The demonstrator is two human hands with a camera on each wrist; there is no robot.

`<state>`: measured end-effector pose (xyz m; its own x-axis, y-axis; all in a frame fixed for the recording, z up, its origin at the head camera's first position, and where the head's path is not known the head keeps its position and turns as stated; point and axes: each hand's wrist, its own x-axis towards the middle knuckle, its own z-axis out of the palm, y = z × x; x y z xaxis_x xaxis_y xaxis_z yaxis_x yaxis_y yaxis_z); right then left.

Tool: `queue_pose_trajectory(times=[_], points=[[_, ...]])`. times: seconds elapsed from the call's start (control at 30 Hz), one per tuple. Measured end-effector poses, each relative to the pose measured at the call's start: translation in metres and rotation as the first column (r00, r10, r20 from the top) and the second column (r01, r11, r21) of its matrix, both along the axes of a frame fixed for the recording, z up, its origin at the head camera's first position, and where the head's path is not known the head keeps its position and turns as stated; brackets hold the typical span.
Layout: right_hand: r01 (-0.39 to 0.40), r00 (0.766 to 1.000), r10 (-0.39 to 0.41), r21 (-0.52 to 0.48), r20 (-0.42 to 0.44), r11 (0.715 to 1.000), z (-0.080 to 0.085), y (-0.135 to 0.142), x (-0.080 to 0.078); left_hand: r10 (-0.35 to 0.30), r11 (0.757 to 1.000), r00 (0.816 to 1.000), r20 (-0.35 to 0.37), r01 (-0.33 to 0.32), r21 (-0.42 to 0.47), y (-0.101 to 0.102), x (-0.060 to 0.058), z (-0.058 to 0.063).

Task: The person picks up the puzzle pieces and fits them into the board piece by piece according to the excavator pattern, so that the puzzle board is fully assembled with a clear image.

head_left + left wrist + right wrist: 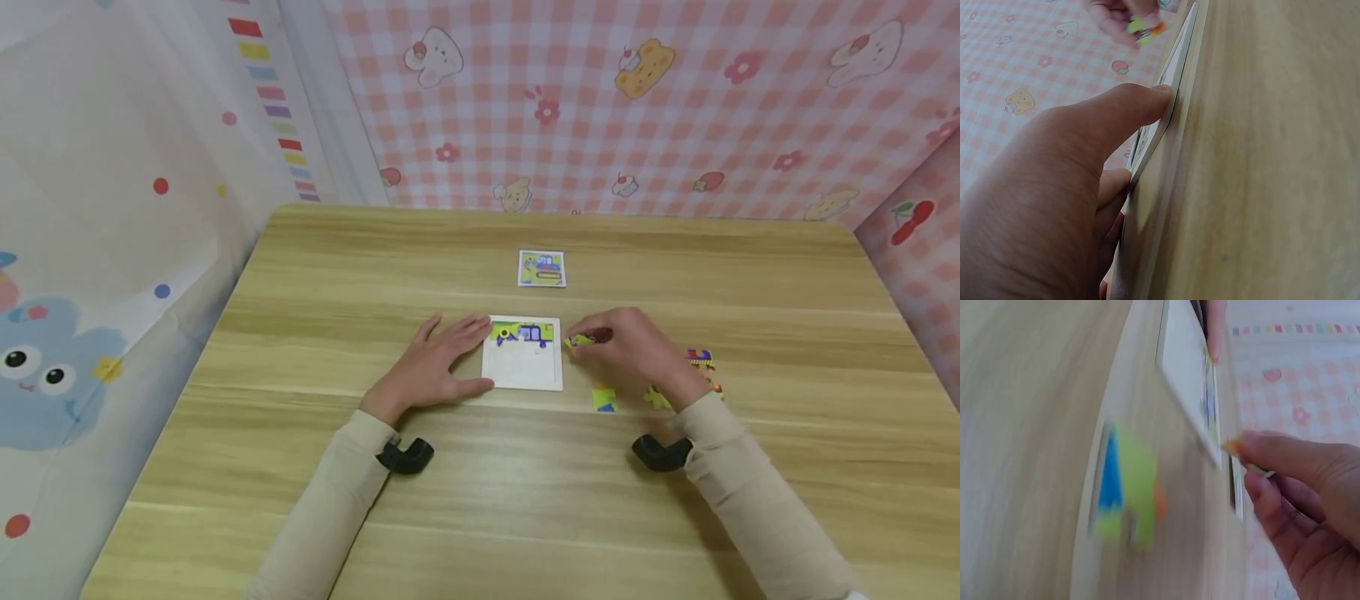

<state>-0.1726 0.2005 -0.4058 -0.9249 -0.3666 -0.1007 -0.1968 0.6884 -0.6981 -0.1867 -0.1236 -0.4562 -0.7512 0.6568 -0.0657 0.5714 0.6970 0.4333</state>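
Observation:
A white puzzle board (522,367) lies on the table, with joined pieces of a vehicle picture along its top. My left hand (429,367) rests at the board's left side, its spread fingers near the upper corner and its thumb at the lower one. In the left wrist view the thumb (1141,106) presses the board's edge. My right hand (633,346) pinches a yellow-green puzzle piece (580,340) just right of the board. Below that hand lies a loose green, blue and orange puzzle piece (603,398), blurred in the right wrist view.
Behind the board lies a small picture card (542,269) showing a blue vehicle. More loose puzzle pieces (701,358) lie by the right wrist, partly hidden by it. The wooden table (480,517) meets a pink checked cloth (480,125) at the back.

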Motion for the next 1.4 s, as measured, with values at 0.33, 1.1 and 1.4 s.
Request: queue_pose_trajectory(times=[0.33,1.1,1.4], points=[[0.001,1.000,0.002,-0.164,0.019,0.986,-0.004,-0.057,-0.009,0.002,1.000,1.000,0.003,-0.002,0.006,-0.001,-0.001,0.000],[0.134,0.991,-0.132,-0.115,0.022,0.984,-0.019,-0.100,-0.012,-0.001,1.000,1.000,0.009,0.000,0.020,-0.002,-0.001,0.001],[0.151,0.988,-0.153,-0.114,-0.008,0.982,-0.023,-0.103,-0.011,0.003,1.000,1.000,0.009,-0.003,0.030,-0.002,-0.001,0.001]])
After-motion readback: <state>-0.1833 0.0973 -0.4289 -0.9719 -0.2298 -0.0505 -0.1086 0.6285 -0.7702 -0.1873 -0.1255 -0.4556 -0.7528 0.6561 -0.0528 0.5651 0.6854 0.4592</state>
